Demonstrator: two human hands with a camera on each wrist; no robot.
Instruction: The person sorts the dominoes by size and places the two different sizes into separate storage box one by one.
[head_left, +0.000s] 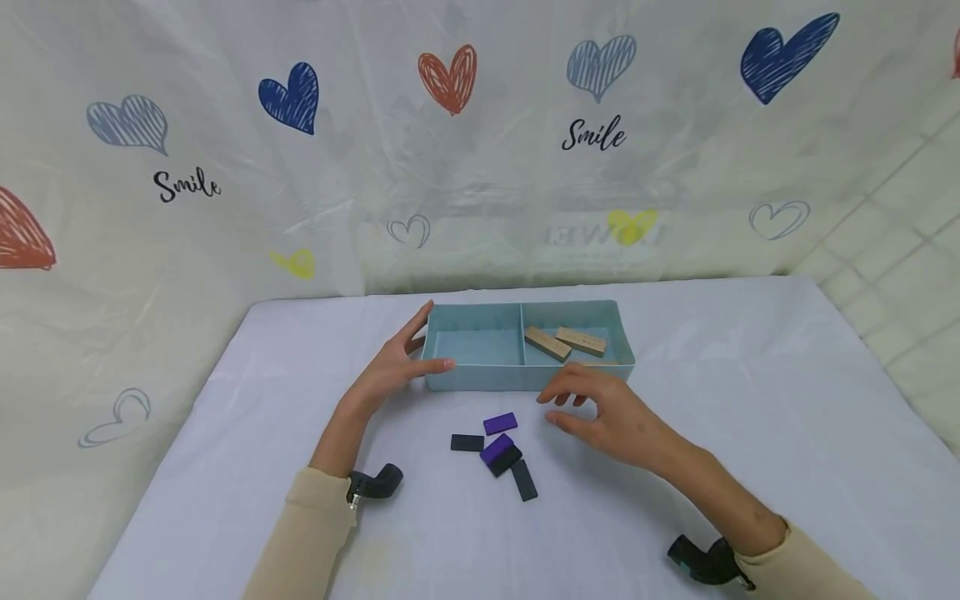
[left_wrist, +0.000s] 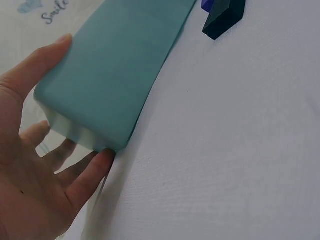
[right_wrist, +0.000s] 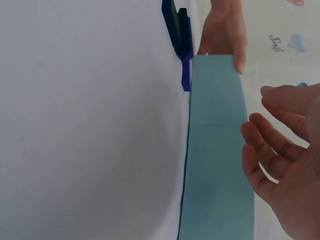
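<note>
A light-blue box (head_left: 471, 378) with two compartments stands on the white table. My left hand (head_left: 390, 367) grips its left end, with the thumb over the front rim and the fingers against the end wall. Wooden blocks (head_left: 581, 341) lie in the right compartment, one mostly hidden by the front wall; the left compartment holds nothing. My right hand (head_left: 611, 412) hovers in front of the box's right part, fingers loosely bent, with nothing in it. Before the box lie purple blocks (head_left: 500, 423) and black blocks (head_left: 524, 480), some touching in a small cluster.
A white cloth covers the table (head_left: 300, 367). Behind it hangs a pale curtain (head_left: 495, 183) printed with hearts and lettering. Dark wrist cameras (head_left: 378, 482) are worn at both sleeves.
</note>
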